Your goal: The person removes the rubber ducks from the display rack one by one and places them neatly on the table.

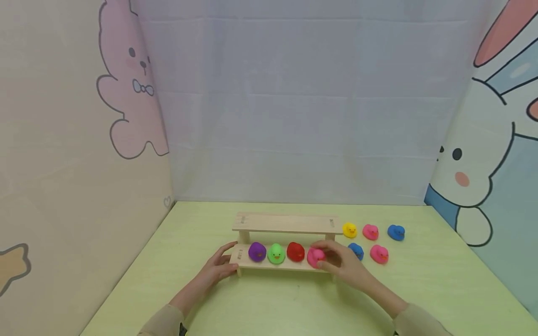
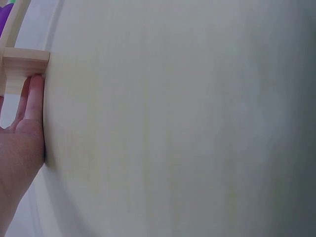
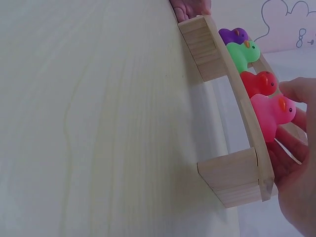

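A small two-step wooden shelf (image 1: 286,222) stands on the table. On its lower step sit a purple rubber duck (image 1: 257,252), a green one (image 1: 276,254), a red one (image 1: 295,252) and, rightmost, a pink rubber duck (image 1: 315,257). My right hand (image 1: 346,265) holds the pink duck between thumb and fingers at the step's right end; the right wrist view shows the duck (image 3: 270,114) upright beside the red one. With thumb in front and fingers behind, my left hand (image 1: 216,267) grips the shelf's left end. Its fingers (image 2: 34,98) touch the wooden leg (image 2: 27,60) in the left wrist view.
Right of the shelf, several more ducks lie on the table (image 1: 269,308): yellow (image 1: 350,230), pink (image 1: 371,232) and blue (image 1: 396,232) behind, another blue (image 1: 356,251) and pink (image 1: 379,254) in front. A white curtain (image 1: 302,107) hangs at the back.
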Motion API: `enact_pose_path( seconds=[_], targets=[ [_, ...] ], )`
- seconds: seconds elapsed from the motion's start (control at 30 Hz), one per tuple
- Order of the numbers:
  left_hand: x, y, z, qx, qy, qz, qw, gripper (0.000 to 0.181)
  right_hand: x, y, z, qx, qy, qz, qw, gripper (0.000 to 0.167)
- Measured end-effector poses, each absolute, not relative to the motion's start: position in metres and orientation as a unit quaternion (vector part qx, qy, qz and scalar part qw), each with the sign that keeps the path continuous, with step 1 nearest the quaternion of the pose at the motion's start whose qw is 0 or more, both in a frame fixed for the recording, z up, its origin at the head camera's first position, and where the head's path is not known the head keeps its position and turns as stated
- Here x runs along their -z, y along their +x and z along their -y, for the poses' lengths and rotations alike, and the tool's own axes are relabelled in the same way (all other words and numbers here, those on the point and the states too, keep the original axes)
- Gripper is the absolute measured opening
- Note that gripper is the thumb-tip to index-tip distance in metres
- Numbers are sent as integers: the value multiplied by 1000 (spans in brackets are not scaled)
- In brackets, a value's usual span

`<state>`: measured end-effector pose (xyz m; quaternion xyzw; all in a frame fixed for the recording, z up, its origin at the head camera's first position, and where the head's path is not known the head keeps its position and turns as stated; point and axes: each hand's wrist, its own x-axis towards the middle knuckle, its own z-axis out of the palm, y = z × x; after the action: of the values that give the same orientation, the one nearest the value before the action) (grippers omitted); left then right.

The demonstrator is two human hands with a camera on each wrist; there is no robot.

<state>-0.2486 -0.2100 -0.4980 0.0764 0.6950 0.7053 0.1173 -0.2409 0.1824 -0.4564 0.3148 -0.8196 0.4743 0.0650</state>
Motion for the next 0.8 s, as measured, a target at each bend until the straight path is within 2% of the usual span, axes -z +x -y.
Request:
enact_pose_path(
  seconds=[0.8],
  targets=[
    [498,-248,210,-706,81,-694,120,69,453,-231,-189,-515,279,809,53,40]
  ],
)
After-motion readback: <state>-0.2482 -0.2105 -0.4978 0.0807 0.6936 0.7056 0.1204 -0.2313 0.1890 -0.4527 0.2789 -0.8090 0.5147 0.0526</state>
